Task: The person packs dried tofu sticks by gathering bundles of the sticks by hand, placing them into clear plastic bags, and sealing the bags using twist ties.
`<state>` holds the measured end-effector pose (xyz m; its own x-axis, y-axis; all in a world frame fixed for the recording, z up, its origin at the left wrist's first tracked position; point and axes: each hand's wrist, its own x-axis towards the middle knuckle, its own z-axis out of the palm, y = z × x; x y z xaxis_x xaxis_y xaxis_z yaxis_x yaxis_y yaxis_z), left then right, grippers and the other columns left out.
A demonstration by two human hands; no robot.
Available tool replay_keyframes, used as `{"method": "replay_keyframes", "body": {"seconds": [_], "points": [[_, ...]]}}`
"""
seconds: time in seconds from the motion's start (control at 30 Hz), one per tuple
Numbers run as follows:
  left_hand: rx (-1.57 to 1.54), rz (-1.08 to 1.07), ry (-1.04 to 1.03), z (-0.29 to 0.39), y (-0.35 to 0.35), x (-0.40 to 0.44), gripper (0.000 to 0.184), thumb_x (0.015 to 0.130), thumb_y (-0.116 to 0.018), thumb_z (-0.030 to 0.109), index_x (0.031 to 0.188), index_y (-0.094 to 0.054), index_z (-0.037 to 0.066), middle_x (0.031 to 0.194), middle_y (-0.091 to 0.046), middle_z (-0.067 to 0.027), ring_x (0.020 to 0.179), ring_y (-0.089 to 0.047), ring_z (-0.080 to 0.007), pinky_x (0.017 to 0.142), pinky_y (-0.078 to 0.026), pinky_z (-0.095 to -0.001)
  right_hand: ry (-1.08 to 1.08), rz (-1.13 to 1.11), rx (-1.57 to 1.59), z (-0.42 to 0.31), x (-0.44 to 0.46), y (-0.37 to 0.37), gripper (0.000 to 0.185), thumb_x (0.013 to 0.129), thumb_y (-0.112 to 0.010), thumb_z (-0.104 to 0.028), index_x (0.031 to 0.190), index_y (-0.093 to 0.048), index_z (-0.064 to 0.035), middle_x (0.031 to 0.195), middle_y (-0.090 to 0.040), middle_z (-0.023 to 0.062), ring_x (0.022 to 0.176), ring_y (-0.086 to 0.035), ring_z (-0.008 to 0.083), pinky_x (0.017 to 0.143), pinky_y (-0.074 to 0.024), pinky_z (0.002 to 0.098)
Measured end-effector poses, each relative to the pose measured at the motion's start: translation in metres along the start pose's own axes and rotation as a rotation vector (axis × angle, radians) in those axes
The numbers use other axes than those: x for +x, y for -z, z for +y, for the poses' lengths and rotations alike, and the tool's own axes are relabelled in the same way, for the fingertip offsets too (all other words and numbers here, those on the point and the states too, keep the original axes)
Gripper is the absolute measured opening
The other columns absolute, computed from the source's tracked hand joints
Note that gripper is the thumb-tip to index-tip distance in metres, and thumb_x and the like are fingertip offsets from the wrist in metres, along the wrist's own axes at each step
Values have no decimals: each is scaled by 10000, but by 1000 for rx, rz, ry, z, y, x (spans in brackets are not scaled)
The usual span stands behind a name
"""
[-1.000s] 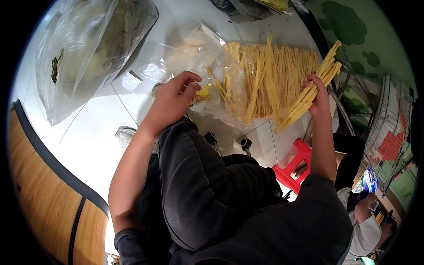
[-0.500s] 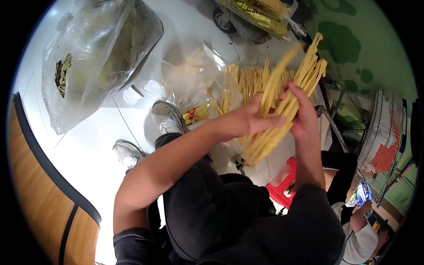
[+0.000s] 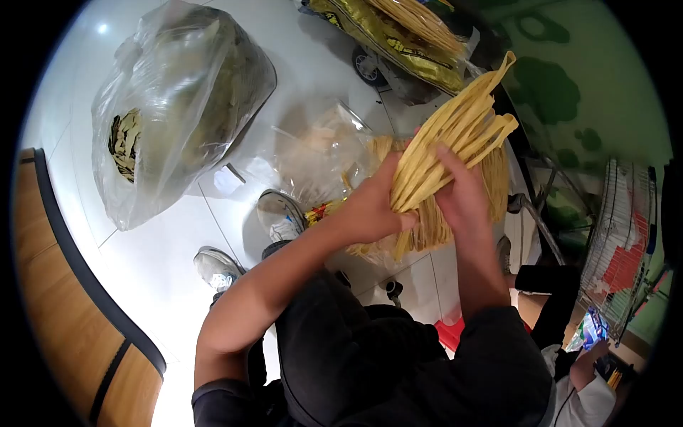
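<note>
A bundle of long yellow dried strips slants up to the right between my two hands. My left hand is closed round its lower left side. On the right side, my right hand grips the bundle, thumb lying over the strips. Beneath them, more yellow strips lie side by side on a clear plastic bag on the floor. A small red and yellow packet is near my left wrist.
A large plastic sack of dried leaves stands at the upper left. Golden packages are on a wheeled cart at the top. A wire shopping cart, a red stool and a seated person are at the right; a wooden counter is left.
My left hand has come across from the plastic bag to the strips and closed on them. My right hand has moved left with the bundle. The view has shifted.
</note>
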<state>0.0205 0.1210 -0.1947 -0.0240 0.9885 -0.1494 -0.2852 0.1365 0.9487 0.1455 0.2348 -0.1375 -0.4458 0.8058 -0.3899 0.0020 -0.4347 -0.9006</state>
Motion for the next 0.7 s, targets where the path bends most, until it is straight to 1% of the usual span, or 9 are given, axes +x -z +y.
{"method": "replay_keyframes", "body": {"seconds": [0.07, 0.1, 0.2, 0.3, 0.43, 0.5, 0.53, 0.6, 0.7], "points": [[5, -24, -32, -2, -1, 1, 822, 762, -783, 95, 1452, -339, 55, 1205, -613, -199, 1143, -638, -321, 972, -494, -390, -109, -104, 299, -12, 2, 5, 497, 981, -613, -45, 1440, -432, 9, 1346, -602, 189, 1171, -646, 292, 1000, -548, 421], [13, -35, -67, -2, -3, 3, 818, 768, -777, 95, 1455, -335, 55, 1201, -613, -199, 1149, -638, -328, 972, -494, -393, -102, -96, 298, -14, 0, 4, 497, 981, -613, -45, 1440, -432, 9, 1346, -602, 189, 1171, -646, 292, 1000, -548, 421], [79, -116, -150, 0, -11, 8, 914, 797, -774, 91, 1538, -241, 30, 1347, -541, -167, 1288, -535, -260, 1090, -411, -362, 8, 11, 76, -19, -7, 3, 523, 954, -619, 3, 1440, -429, -17, 1288, -617, 175, 1119, -665, 303, 953, -570, 422], [40, -210, -163, 5, -21, 17, 945, 806, -804, 124, 1557, -239, 23, 1404, -517, -188, 1360, -482, -290, 1114, -389, -366, 91, 132, -43, -22, -11, 20, 511, 921, -649, 61, 1390, -459, -9, 1213, -649, 164, 1028, -696, 282, 900, -591, 402], [252, -194, -287, 9, -21, 30, 894, 843, -802, 144, 1559, -278, 32, 1420, -517, -204, 1382, -472, -300, 1120, -381, -366, 462, 344, -20, -36, -15, 47, 446, 928, -624, 89, 1341, -486, -8, 1179, -652, 154, 992, -697, 274, 879, -596, 387], [209, -54, -342, 11, -15, 36, 662, 932, -706, 109, 1508, -387, 38, 1386, -556, -151, 1285, -547, -248, 1073, -419, -344, 534, 438, -43, -49, -18, 53, 439, 929, -628, 90, 1334, -486, -3, 1183, -652, 156, 1005, -696, 276, 883, -595, 389], [213, -60, -334, 18, -8, 39, 662, 932, -706, 109, 1508, -387, 38, 1386, -556, -151, 1285, -547, -248, 1073, -419, -344, 609, 526, -69, -52, -19, 56, 433, 930, -633, 90, 1327, -487, 2, 1186, -652, 159, 1018, -694, 278, 888, -595, 391], [-36, -23, -29, 33, 6, 46, 450, 1007, -592, 78, 1441, -475, 55, 1359, -583, -87, 1177, -585, -179, 1016, -450, -315, 634, 575, -107, -51, -15, 66, 408, 941, -643, 64, 1317, -496, 11, 1198, -648, 153, 1035, -682, 266, 914, -583, 389], [38, 71, -53, 29, 8, 56, 352, 1039, -525, 76, 1391, -522, 62, 1337, -593, -41, 1112, -577, -131, 971, -465, -287, 691, 621, -206, -19, -5, 91, 372, 943, -679, 25, 1283, -528, 36, 1212, -652, 140, 1059, -664, 235, 953, -561, 369]]}}
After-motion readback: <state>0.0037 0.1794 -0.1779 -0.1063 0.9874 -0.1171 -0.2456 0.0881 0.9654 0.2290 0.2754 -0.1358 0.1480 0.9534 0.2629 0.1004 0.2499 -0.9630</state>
